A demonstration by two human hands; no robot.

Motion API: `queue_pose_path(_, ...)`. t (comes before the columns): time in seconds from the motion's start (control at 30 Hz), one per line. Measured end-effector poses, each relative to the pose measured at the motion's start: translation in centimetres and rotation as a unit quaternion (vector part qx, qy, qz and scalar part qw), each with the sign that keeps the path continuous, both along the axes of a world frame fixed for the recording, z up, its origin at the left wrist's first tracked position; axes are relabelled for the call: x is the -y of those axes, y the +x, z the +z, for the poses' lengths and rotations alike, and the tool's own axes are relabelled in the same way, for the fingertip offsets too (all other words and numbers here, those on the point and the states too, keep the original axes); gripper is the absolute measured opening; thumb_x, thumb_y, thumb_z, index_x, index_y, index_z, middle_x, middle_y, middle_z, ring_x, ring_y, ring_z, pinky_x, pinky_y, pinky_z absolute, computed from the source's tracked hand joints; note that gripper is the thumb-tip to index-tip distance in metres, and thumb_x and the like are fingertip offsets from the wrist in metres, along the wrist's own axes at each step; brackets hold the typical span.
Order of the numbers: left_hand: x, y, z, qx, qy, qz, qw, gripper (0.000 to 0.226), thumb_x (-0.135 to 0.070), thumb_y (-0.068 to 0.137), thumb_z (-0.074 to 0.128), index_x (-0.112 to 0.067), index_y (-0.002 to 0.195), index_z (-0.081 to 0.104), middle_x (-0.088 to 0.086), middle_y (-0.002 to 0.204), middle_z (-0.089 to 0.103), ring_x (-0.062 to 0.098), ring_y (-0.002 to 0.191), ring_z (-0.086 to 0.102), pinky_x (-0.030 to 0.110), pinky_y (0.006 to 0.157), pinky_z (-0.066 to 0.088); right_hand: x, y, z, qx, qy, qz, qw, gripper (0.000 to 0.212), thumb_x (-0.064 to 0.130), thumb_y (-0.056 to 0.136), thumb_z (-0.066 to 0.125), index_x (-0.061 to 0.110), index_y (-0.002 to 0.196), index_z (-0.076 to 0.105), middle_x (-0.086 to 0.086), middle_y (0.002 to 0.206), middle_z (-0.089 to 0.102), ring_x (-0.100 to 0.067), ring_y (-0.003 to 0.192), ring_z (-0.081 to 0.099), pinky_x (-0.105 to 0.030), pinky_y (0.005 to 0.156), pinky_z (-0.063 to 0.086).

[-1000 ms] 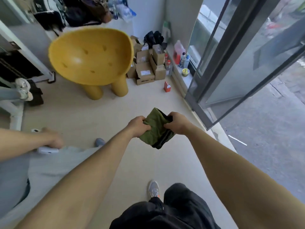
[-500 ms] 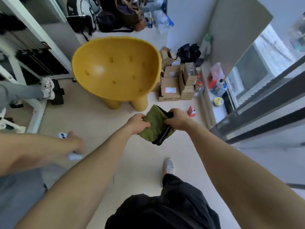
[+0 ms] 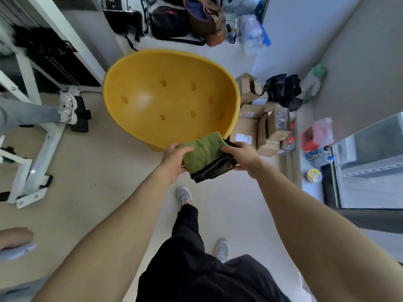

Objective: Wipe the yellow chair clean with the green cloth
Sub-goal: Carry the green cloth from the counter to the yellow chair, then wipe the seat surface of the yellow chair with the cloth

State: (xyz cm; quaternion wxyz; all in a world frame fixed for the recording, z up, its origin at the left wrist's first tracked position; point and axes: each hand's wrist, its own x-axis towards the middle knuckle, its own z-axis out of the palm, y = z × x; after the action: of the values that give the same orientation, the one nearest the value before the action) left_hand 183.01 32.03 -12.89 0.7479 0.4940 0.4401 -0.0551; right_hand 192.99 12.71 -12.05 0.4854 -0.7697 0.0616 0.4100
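The folded green cloth (image 3: 202, 152) with a dark under-layer is being held between both hands at the near rim of the round yellow plastic chair (image 3: 170, 99). The left hand (image 3: 174, 159) is gripping the cloth's left edge, its fingers (image 3: 185, 149) curling over the top. The right hand (image 3: 242, 156) is gripping the right edge, its fingers (image 3: 229, 149) pinching the folds. The cloth's far edge is overlapping the chair's rim in this view; contact with the seat cannot be told.

The chair is standing on a pale beige floor (image 3: 98, 162), with its dimpled bowl seat facing the camera. A stack of brown cardboard boxes (image 3: 246, 127) is sitting just beside the chair on the right, with a black plastic bag (image 3: 282, 90) beyond it. A white metal frame (image 3: 41, 147) is standing to the left, well apart from the chair, with another person's white shoe (image 3: 67, 107) beside it. Dark bags (image 3: 168, 20) are lining the far wall. A glass door (image 3: 370, 162) is bounding the right side.

Bare floor is lying between the chair's left side and the frame, and on the near side where the wearer's grey shoe (image 3: 185, 195) is stepping.
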Motion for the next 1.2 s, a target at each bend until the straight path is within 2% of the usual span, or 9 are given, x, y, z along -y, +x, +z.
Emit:
queue_pose_path(0.13, -4.0, 6.2, -2.0, -0.010, -0.015, 0.018, 1.000, 0.054, -0.007, 0.087, 0.068, -0.030, 0.129, 0.044, 0.009, 0.122, 0.060, 0.027, 0.104, 0.064, 0.036, 0.072, 0.055, -5.1, 5.1, -1.3, -0.065, 0.060, -0.100, 0.991, 0.040, 0.044, 0.089, 0.069, 0.021, 0.120, 0.063, -0.006, 0.116, 0.070, -0.023, 0.102, 0.068, -0.038, 0.082, 0.058)
queue_pose_path(0.23, -6.0, 10.5, -3.1, -0.027, 0.080, -0.103, 0.991, 0.046, -0.027, 0.086, 0.072, -0.036, 0.127, 0.052, -0.002, 0.121, 0.054, 0.022, 0.111, 0.059, 0.037, 0.086, 0.054, -9.0, 8.4, -2.4, -0.090, 0.089, -0.152, 0.980, 0.041, 0.041, 0.088, 0.071, 0.014, 0.119, 0.064, -0.013, 0.111, 0.072, -0.029, 0.100, 0.070, -0.046, 0.090, 0.058)
queue_pose_path(0.47, -9.3, 19.2, -5.5, 0.043, 0.050, -0.226, 0.972, 0.023, -0.039, 0.083, 0.074, -0.035, 0.104, 0.068, -0.003, 0.110, 0.073, 0.012, 0.104, 0.068, 0.028, 0.092, 0.052, -15.7, 16.9, -5.7, -0.128, 0.122, -0.222, 0.959, 0.051, 0.051, 0.090, 0.067, 0.009, 0.118, 0.062, -0.006, 0.083, 0.064, -0.021, 0.068, 0.062, -0.027, 0.053, 0.046)
queue_pose_path(0.67, -11.2, 25.7, -9.1, -0.001, 0.184, -0.196, 0.963, 0.031, -0.039, 0.091, 0.063, -0.008, 0.092, 0.065, 0.011, 0.085, 0.069, 0.016, 0.074, 0.058, 0.032, 0.069, 0.044, -17.1, 23.8, -8.6, -0.174, 0.179, -0.211, 0.945, 0.052, 0.043, 0.095, 0.065, 0.003, 0.128, 0.060, -0.021, 0.117, 0.070, -0.035, 0.102, 0.069, -0.046, 0.085, 0.057)
queue_pose_path(0.8, -12.3, 29.5, -9.5, -0.088, 0.212, -0.102, 0.968, 0.031, -0.037, 0.103, 0.046, -0.010, 0.106, 0.061, 0.004, 0.099, 0.066, 0.021, 0.088, 0.058, 0.035, 0.073, 0.043, -17.1, 27.7, -10.0, -0.201, 0.147, -0.141, 0.958, 0.042, 0.026, 0.087, 0.073, 0.011, 0.124, 0.061, -0.022, 0.123, 0.068, -0.036, 0.106, 0.067, -0.051, 0.090, 0.052)
queue_pose_path(0.9, -14.3, 32.3, -9.2, -0.053, 0.215, -0.052, 0.974, 0.031, -0.036, 0.103, 0.045, -0.011, 0.107, 0.062, 0.006, 0.101, 0.067, 0.023, 0.091, 0.061, 0.039, 0.077, 0.047, -16.7, 30.6, -10.8, -0.152, -0.059, 0.092, 0.982, 0.034, 0.020, 0.087, 0.069, 0.018, 0.120, 0.062, -0.009, 0.112, 0.065, -0.026, 0.100, 0.061, -0.041, 0.088, 0.052)
queue_pose_path(1.0, -15.9, 34.5, -8.7, 0.022, 0.172, -0.116, 0.978, 0.021, -0.036, 0.099, 0.052, -0.024, 0.098, 0.069, -0.001, 0.098, 0.074, 0.019, 0.094, 0.068, 0.041, 0.087, 0.051, -16.6, 33.2, -11.5, -0.063, -0.236, 0.283, 0.928, 0.068, 0.034, 0.084, 0.075, 0.027, 0.145, 0.044, -0.011, 0.141, 0.041, -0.033, 0.123, 0.048, -0.042, 0.098, 0.048)
queue_pose_path(1.1, -16.4, 35.8, -8.3, 0.047, 0.120, -0.193, 0.973, 0.019, -0.034, 0.099, 0.053, -0.030, 0.106, 0.071, -0.003, 0.100, 0.075, 0.018, 0.096, 0.069, 0.038, 0.088, 0.052, -18.8, 35.4, -10.2, 0.005, -0.153, 0.247, 0.957, 0.096, 0.035, 0.082, 0.078, 0.037, 0.157, 0.018, -0.007, 0.156, 0.020, -0.035, 0.139, 0.033, -0.046, 0.110, 0.039)
queue_pose_path(1.2, -17.4, 37.4, -7.7, 0.062, 0.052, -0.198, 0.977, 0.021, -0.028, 0.102, 0.051, -0.030, 0.112, 0.069, -0.014, 0.099, 0.074, 0.005, 0.097, 0.065, 0.024, 0.085, 0.045, -22.6, 37.4, -8.6, 0.105, -0.124, 0.352, 0.922, 0.083, 0.030, 0.083, 0.078, 0.032, 0.153, 0.032, -0.006, 0.156, 0.024, -0.036, 0.140, 0.026, -0.043, 0.113, 0.028)
